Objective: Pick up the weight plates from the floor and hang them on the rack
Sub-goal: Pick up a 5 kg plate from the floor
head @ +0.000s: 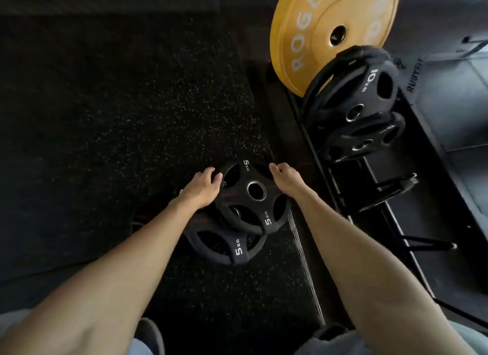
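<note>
A black 5 kg weight plate (253, 196) lies on the speckled rubber floor, overlapping a second black 5 kg plate (227, 245) nearer to me. My left hand (202, 187) grips the upper plate's left rim, fingers curled over the edge. My right hand (286, 179) holds its right rim. To the right stands the black plate rack (390, 191) with bare pegs. On it hang a 10 kg black plate (353, 90) and a smaller black plate (365, 138).
A large yellow bumper plate (324, 29) leans at the rack's far end. A dark padded bench or box (454, 109) sits right of the rack. A ridged metal strip (303, 267) runs along the floor by my right arm. My shoes show at the bottom edge.
</note>
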A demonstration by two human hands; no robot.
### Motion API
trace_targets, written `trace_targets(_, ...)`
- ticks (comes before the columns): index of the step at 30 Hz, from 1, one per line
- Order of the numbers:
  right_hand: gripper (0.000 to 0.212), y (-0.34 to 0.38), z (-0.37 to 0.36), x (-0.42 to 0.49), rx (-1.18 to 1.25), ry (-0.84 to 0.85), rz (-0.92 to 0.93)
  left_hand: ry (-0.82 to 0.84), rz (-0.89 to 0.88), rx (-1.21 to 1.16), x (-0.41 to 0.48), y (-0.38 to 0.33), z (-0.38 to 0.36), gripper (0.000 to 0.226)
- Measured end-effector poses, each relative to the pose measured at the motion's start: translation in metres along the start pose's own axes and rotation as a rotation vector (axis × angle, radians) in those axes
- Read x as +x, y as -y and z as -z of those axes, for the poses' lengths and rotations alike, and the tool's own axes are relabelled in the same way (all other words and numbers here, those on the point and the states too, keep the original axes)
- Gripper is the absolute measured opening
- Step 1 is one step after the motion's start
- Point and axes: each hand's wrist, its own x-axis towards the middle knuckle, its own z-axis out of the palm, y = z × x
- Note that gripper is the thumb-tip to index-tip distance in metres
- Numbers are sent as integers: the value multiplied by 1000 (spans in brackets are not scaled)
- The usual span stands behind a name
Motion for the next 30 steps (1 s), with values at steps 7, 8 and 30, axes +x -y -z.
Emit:
trace_targets(7,58,-28,-44,59,-71,-92,-63,-75,141,-117,32,13,-43,58)
trace_targets(8,58,-28,-45,64,-53,-100,-67,-93,140,-98,32,10,-45,60)
trace_targets(30,43,23,27,48,-93,-82,534,-273,-533,-218,17,-77,-78,28)
